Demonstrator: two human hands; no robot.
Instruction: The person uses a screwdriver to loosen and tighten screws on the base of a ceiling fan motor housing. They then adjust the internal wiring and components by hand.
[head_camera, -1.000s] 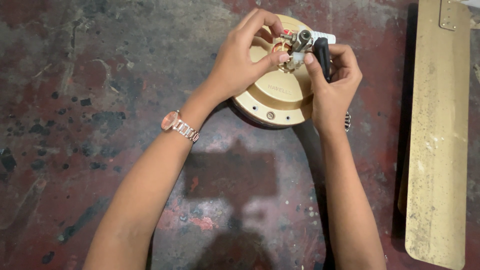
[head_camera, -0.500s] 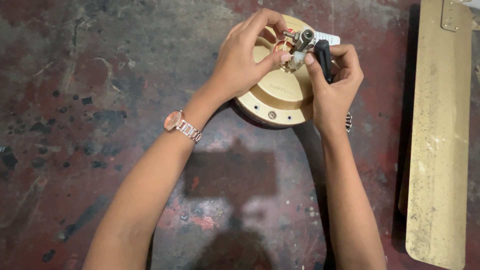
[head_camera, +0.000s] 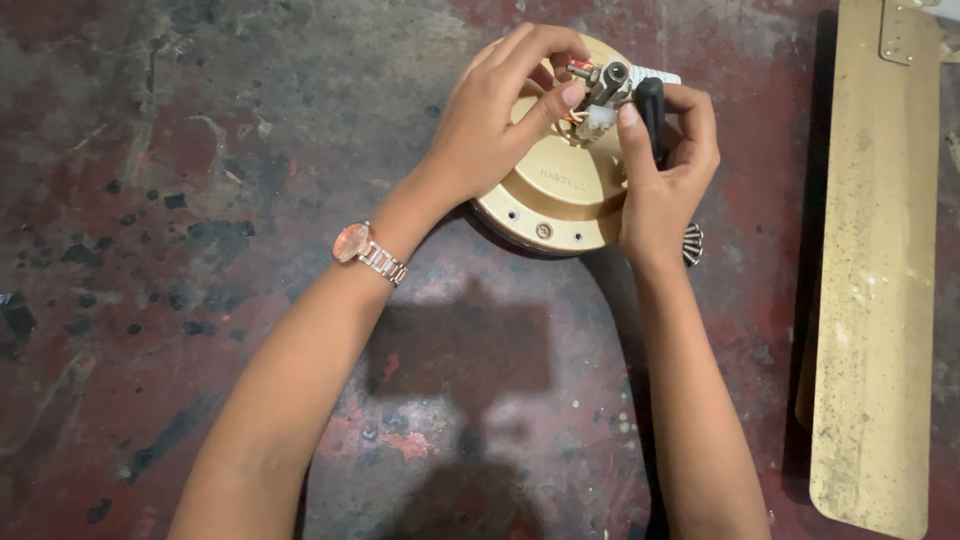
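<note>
A round gold-coloured ceiling fan motor housing (head_camera: 555, 200) lies on the stained floor at the upper middle. A short metal shaft (head_camera: 607, 80) with coloured wires and a white connector (head_camera: 600, 120) rises from its centre. My left hand (head_camera: 500, 110), with a wristwatch (head_camera: 368, 252) on its wrist, pinches the wires beside the shaft. My right hand (head_camera: 665, 165) is closed around a black tool handle (head_camera: 650, 105) held against the connector; the tool's tip is hidden.
A long gold fan blade (head_camera: 870, 280) lies flat along the right edge. A few screws (head_camera: 692, 243) rest on the floor just right of my right wrist. The floor (head_camera: 200, 200) is dark red and grey, worn and patchy.
Both hands stay on the motor hub; my fingers shift only slightly around the wires and the tool. The view has drifted a little.
</note>
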